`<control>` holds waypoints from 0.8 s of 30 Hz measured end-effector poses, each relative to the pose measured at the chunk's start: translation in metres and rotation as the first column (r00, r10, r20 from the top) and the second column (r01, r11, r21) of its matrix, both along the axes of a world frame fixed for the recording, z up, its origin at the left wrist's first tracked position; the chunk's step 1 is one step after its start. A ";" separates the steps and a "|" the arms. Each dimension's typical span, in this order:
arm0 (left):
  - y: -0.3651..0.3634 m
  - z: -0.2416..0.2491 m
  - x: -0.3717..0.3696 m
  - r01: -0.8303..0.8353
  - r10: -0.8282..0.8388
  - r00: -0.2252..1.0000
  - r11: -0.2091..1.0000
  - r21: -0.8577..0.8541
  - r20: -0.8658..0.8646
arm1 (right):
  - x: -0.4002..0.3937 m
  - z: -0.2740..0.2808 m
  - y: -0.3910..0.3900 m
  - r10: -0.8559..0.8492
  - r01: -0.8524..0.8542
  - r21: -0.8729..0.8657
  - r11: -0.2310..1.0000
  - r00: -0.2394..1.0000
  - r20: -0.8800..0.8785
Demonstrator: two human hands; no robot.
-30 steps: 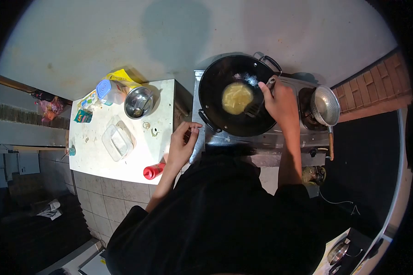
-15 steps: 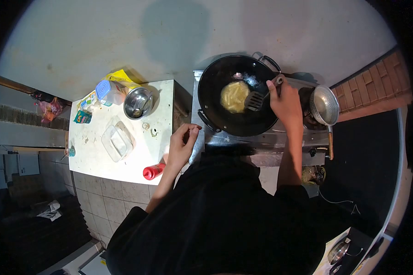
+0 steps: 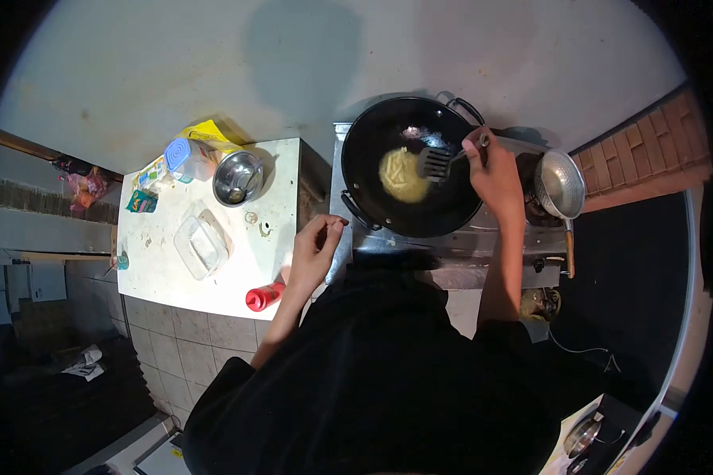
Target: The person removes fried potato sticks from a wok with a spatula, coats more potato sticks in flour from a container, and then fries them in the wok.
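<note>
My right hand (image 3: 495,176) grips the handle of a slotted spatula (image 3: 435,164) over the right part of a black wok (image 3: 380,207). The spatula's head is at the right edge of pale yellow food (image 3: 404,174) lying in oil at the wok's bottom. My left hand (image 3: 318,241) hangs left of the wok, beside its lower left handle, with fingers curled and thumb near the fingertips. Whether anything small is between those fingers cannot be made out.
A silver saucepan (image 3: 561,184) stands on the stove's right side. On the white table (image 3: 158,261) at left are a steel bowl (image 3: 231,180), a clear container (image 3: 201,247), a blue-lidded tub (image 3: 185,159), a green packet (image 3: 142,202) and a red bottle (image 3: 264,297).
The spatula's head has lifted and shifted slightly up and left, with its slots turned more upright. The food has changed shape and sits a little lower. My left hand has hardly moved.
</note>
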State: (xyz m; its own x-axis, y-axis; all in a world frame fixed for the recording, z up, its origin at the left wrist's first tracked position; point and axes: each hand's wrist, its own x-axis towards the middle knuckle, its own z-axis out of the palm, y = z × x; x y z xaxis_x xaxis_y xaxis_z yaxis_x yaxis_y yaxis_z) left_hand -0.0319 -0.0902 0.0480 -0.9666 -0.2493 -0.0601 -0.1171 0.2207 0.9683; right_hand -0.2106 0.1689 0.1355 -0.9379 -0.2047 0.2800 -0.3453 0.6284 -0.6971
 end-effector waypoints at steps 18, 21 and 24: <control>-0.037 -0.059 0.041 0.001 -0.016 0.973 0.998 0.066 0.228 | 0.002 0.004 0.003 -0.071 0.061 0.107 0.992 0.994 0.084; -0.041 -0.056 0.044 -0.015 -0.001 0.966 0.998 0.058 0.258 | -0.001 -0.007 0.001 -0.087 0.071 0.161 0.984 0.992 0.095; -0.028 -0.040 0.031 -0.073 0.052 0.983 0.991 0.113 0.177 | -0.007 -0.017 -0.004 0.047 -0.052 0.042 0.998 0.992 0.121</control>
State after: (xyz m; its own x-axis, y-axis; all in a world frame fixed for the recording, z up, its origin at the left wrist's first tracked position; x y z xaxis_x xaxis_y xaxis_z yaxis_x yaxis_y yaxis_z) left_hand -0.0009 -0.1183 0.0079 -0.9214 -0.2903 -0.2582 -0.2955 0.0920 0.9509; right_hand -0.2180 0.1652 0.1188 -0.9526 -0.2613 0.1555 -0.2921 0.6444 -0.7067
